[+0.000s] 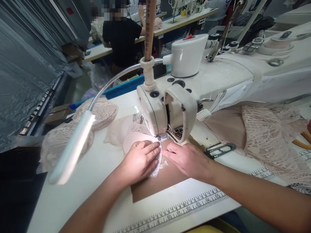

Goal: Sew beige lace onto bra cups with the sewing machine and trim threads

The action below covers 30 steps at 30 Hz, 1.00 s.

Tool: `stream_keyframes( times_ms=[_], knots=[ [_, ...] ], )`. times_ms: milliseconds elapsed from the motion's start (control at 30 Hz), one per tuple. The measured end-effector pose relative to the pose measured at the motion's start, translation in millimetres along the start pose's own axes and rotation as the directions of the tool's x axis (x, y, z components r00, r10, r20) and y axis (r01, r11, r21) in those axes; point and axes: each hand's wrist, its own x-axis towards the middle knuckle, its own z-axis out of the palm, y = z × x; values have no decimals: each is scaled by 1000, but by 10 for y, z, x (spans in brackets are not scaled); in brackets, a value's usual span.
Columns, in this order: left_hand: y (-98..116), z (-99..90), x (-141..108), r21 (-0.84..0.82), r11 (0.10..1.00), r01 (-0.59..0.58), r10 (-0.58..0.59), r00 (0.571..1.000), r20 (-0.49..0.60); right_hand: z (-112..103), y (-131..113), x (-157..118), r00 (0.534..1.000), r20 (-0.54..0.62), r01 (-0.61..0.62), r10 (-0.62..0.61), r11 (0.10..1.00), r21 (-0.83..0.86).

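A white sewing machine [155, 113] stands before me, its presser foot [160, 137] lowered over layered fabric. My left hand [143, 158] lies flat on a pale cup-shaped fabric piece [128, 140], fingers stretched toward the needle area. Beneath its fingertips runs a white strip with lace [155, 171]. Just right of the foot, my right hand [187, 158] has its fingers bent and drawn together at the fabric's edge; its fingertips partly hide what they hold. Under both hands lies a brown sheet [150, 187]. The needle itself is hard to make out.
A lit lamp [73, 149] on a bendy neck hangs at left. Lace pieces [99, 113] are stacked behind it; more lace [269, 136] lies at right. A black tool [221, 150] rests near my right wrist. Ruler markings [179, 213] line the front edge. A person [122, 38] sits beyond.
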Motion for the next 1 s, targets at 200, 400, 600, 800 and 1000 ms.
stream_keyframes(
  times_ms=[200,400,600,800,1000],
  knots=[
    [54,-1,12,29,998,57,-58,998,29,12,16,19,999,-9,-50,50,999,-22],
    [65,12,16,55,992,112,-114,993,39,-20,17,75,996,1,-92,93,991,-102],
    [24,-2,2,61,995,81,-82,997,12,-90,36,84,995,24,-97,99,993,-59],
    [-25,-16,-61,-16,999,29,-29,1000,-9,-60,79,8,998,50,34,-37,997,63],
    [-65,-32,-94,-54,999,-7,10,999,44,-23,85,-33,993,68,86,-96,988,126]
  ],
)
